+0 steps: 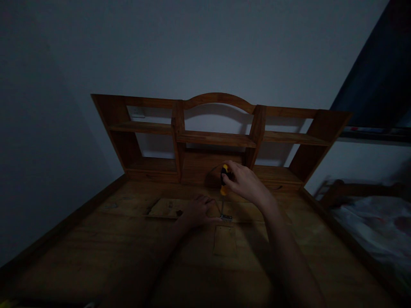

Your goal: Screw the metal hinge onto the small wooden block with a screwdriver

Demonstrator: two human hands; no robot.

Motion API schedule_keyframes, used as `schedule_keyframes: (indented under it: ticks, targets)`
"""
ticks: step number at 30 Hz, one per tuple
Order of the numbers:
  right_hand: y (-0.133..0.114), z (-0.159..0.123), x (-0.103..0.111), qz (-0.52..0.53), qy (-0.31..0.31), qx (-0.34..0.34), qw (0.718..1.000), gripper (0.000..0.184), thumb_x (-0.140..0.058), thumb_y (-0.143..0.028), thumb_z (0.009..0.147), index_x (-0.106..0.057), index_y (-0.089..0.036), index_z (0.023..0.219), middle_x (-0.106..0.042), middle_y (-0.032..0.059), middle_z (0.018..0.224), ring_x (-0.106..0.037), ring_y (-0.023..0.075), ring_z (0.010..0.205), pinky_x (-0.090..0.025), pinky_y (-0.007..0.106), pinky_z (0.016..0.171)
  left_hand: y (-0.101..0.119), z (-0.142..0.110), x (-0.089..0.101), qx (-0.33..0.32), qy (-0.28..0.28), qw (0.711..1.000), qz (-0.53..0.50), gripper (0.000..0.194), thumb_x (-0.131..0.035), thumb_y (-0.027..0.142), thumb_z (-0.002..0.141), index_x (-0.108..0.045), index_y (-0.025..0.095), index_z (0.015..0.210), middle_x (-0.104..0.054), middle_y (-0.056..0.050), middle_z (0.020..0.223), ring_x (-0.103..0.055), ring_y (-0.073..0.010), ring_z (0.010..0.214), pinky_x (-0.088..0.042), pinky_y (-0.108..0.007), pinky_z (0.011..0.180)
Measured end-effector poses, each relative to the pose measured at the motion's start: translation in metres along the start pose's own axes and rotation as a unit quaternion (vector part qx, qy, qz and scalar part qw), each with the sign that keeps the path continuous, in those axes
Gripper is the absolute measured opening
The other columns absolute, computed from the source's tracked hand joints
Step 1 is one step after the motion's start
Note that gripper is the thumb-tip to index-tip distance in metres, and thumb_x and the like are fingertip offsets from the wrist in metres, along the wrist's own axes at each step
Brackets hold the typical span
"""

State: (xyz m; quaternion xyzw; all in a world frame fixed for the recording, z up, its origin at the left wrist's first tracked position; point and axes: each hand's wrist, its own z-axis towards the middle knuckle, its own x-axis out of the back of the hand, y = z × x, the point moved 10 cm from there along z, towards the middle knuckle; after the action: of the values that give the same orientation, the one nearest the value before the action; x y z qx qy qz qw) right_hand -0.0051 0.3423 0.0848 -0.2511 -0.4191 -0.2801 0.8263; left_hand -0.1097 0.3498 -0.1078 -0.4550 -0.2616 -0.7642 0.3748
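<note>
My right hand (245, 182) is closed round the handle of a yellow and black screwdriver (223, 180). The screwdriver stands nearly upright, its shaft pointing down at a small metal fitting (226, 217) on the wood. My left hand (197, 211) lies low over a wooden board (165, 208), its fingers spread and its thumb stretched out to the near side of the fitting. Whether the thumb presses on the metal I cannot tell. Just in front of the fitting, a small wooden rectangle (224, 240) is visible on the desktop. Dim light blurs the fine detail.
A wooden shelf unit (216, 137) with several compartments stands at the back of the wooden desktop (128, 244), against the wall (205, 51). Raised edges run along both sides. To the right lies a pale crumpled cover (372, 222), with a dark window (379, 81) above.
</note>
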Motion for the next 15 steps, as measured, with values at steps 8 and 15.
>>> schedule_keyframes:
  ticks: [8, 15]
  targets:
    - [0.0029, -0.0007, 0.0016, -0.025, 0.011, -0.006, 1.0, 0.019, -0.049, -0.035, 0.096, -0.051, -0.019, 0.107, -0.065, 0.0091, 0.1, -0.062, 0.021, 0.085, -0.043, 0.03, 0.073, -0.0009, -0.0007, 0.0028, 0.014, 0.003, 1.0, -0.008, 0.076, -0.05, 0.08, 0.078, -0.061, 0.021, 0.124, -0.062, -0.012, 0.115, -0.055, -0.0298, 0.11, -0.043, -0.046, 0.099]
    - [0.0016, -0.0011, 0.0036, -0.001, 0.008, 0.001, 1.0, 0.024, -0.053, -0.036, 0.095, -0.054, -0.019, 0.111, -0.065, 0.0088, 0.104, -0.062, 0.0216, 0.091, -0.044, 0.031, 0.079, -0.0015, -0.0002, -0.0002, 0.006, 0.0, 1.0, -0.011, 0.076, -0.05, 0.079, 0.078, -0.061, 0.02, 0.124, -0.062, -0.012, 0.116, -0.056, -0.0293, 0.109, -0.042, -0.046, 0.1]
